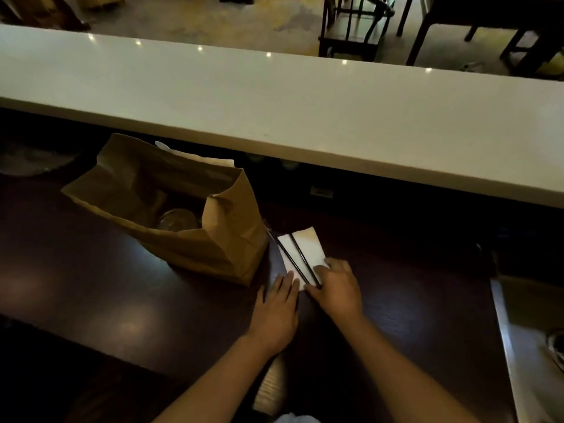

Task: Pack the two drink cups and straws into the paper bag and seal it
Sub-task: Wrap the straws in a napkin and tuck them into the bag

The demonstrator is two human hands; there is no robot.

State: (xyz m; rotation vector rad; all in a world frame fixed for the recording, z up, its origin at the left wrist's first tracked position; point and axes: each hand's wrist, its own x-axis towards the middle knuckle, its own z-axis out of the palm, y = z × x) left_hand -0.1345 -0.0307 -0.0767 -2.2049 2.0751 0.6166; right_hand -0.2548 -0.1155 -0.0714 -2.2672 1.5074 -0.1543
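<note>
STEP: gather straws off napkin | GRIP: left hand flat, fingers apart; right hand pinching straw ends | ADVICE: lift both together, drop upright into paper bag.

Dim, warm, wide-angle edge warp

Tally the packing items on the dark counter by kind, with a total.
Open brown paper bag: 1
Clear plastic cup lid visible inside the bag: 1 (a second cup can't be confirmed)
Thin black straws: 2
White paper napkin under the straws: 1
Total: 5
Left hand and right hand rest at the near ends of the straws.
</note>
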